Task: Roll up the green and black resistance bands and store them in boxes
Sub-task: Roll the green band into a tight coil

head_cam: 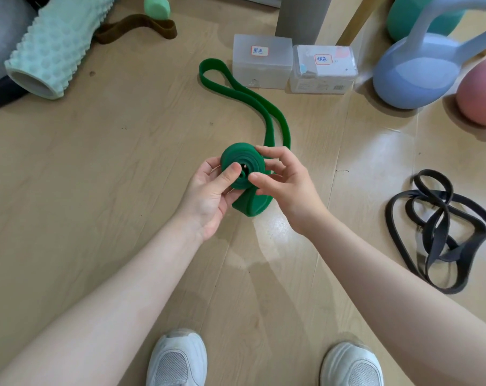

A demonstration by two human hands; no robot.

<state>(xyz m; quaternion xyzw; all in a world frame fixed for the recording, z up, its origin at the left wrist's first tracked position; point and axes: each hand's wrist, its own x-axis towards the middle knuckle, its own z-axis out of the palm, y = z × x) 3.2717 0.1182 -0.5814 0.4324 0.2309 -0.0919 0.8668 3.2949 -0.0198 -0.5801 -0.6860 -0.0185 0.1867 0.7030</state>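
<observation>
Mid-roll: left hand [208,196] and right hand [286,185] fingers pinching green band [243,168] coil; long tail unrolled. Next: keep winding tight.

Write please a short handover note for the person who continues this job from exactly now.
Left hand and right hand: both grip the half-rolled green band; its free tail lies on the floor toward the boxes.
Black band: unrolled tangle on the floor, right side.
Two clear boxes: nothing visible inside.
Left: finish the green roll, box it, then do the black band.
</observation>
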